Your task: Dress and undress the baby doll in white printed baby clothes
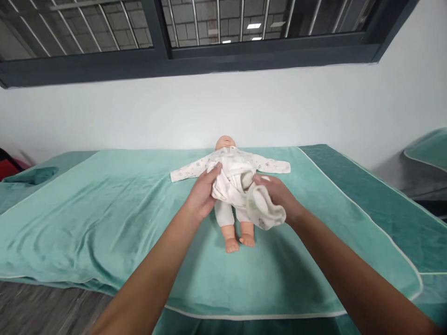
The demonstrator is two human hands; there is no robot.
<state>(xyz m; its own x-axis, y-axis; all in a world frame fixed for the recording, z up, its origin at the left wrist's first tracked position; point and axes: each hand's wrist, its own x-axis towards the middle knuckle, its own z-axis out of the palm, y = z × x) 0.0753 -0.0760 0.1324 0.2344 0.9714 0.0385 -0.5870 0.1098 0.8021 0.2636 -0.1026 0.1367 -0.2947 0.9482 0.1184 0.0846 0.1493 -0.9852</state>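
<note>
A baby doll [225, 142] lies on its back in the middle of a teal towel [104, 218], head away from me, bare feet toward me. It wears a white patterned romper [237, 170] with both sleeves spread out sideways. My left hand [204, 193] is closed on the bunched romper cloth at the doll's left side. On the other side, my right hand [279, 195] grips a loose flap of the same garment, pulled out over the doll's hip. The doll's belly is hidden by the gathered cloth.
The towel covers a bed or table that stands against a white wall [139, 116] under a dark-framed window [209, 56]. A folded teal cloth [31, 176] lies at the far left. Another teal-covered surface [429, 149] shows at the right edge.
</note>
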